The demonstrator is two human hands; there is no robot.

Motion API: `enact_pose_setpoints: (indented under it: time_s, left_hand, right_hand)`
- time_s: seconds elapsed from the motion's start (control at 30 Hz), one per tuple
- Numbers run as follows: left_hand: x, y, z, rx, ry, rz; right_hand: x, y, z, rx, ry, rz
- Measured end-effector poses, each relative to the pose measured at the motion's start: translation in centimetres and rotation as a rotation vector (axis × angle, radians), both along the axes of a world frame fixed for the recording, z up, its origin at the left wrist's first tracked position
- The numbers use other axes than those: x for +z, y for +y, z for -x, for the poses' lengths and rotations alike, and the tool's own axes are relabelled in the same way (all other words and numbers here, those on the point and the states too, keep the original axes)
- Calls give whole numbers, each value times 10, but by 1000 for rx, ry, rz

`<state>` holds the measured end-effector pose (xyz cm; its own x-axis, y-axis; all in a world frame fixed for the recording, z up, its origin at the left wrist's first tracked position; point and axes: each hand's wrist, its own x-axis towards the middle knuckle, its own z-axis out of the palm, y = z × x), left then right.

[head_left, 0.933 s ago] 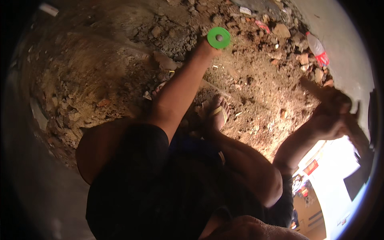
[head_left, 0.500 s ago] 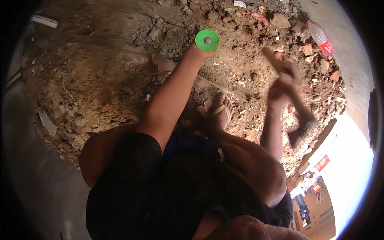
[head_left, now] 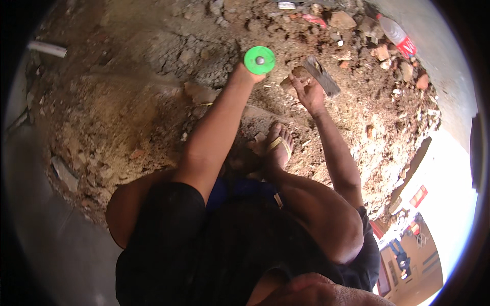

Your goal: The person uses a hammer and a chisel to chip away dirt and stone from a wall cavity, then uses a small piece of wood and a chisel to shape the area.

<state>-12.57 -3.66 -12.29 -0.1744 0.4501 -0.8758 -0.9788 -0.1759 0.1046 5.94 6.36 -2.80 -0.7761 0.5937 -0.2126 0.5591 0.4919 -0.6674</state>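
Head view: left hand grips the green-capped chisel, planted in the rubble. Right hand has swung its hammer down from far right, now just beside the cap — strike imminent, I'd say.

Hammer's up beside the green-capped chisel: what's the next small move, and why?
Probably bring the hammer down onto the green guard. The left hand holds the chisel under that guard, upright over the rubble; the right hand has the hammer head raised just right of it, not touching.
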Motion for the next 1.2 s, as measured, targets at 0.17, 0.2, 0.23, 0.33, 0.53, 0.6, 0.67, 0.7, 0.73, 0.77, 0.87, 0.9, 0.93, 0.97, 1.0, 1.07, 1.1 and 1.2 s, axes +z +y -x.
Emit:
enact_pose_setpoints:
  time_s: [0.17, 0.2, 0.23, 0.33, 0.53, 0.6, 0.67, 0.7, 0.73, 0.77, 0.87, 0.9, 0.93, 0.97, 1.0, 1.07, 1.1, 1.2]
  left_hand:
    - [-30, 4, 12, -19, -5, -53]
    - [-63, -24, 35, 10, 50, -105]
    - [-60, -25, 40, -2, 58, -182]
    - [42, 24, -7, -284, 151, 98]
    - [37, 16, 5, -118, 49, 86]
    - [37, 18, 6, -130, 43, 93]
    - [29, 16, 5, -127, 33, 92]
    - [21, 18, 2, -137, 33, 70]
    - [12, 16, 1, -140, 42, 56]
    - [2, 18, -1, -148, 49, 33]
    - [-67, 0, 10, -208, 239, -204]
    - [-99, -27, 27, -261, 585, -483]
    - [-116, -46, 42, -266, 841, -659]
    - [-106, -29, 28, -147, 406, -448]
    - [-80, -7, 16, -38, -25, -226]
    - [15, 37, -10, -102, -38, -36]
    - [17, 29, -1, -91, -30, -23]
    - [33, 21, 3, -56, -16, -13]
  right_hand:
    - [5, 16, -4, -172, -77, 235]
    - [16, 8, 15, -114, -134, 260]
    - [35, 12, 20, -104, -217, 258]
    - [45, 27, -4, -176, -240, 300]
    - [38, 25, 9, -209, 31, 599]
    - [45, 26, 9, -227, 115, 696]
    - [54, 27, 8, -228, 174, 758]
    - [54, 30, 3, -291, 317, 860]
    - [66, 34, 4, -295, 255, 807]
    - [83, 42, 1, -301, 191, 753]
    - [153, 42, 21, -217, 474, 359]
    - [187, 42, 34, -162, 488, 302]
    - [209, 45, 44, -114, 674, 222]
    - [218, 55, 40, -104, 805, 88]
    - [228, 65, 35, -96, 918, -58]
    - [262, 78, 18, -93, 1056, -317]
    - [269, 76, 22, -74, 1145, -331]
    - [266, 62, 29, -32, 1352, -293]
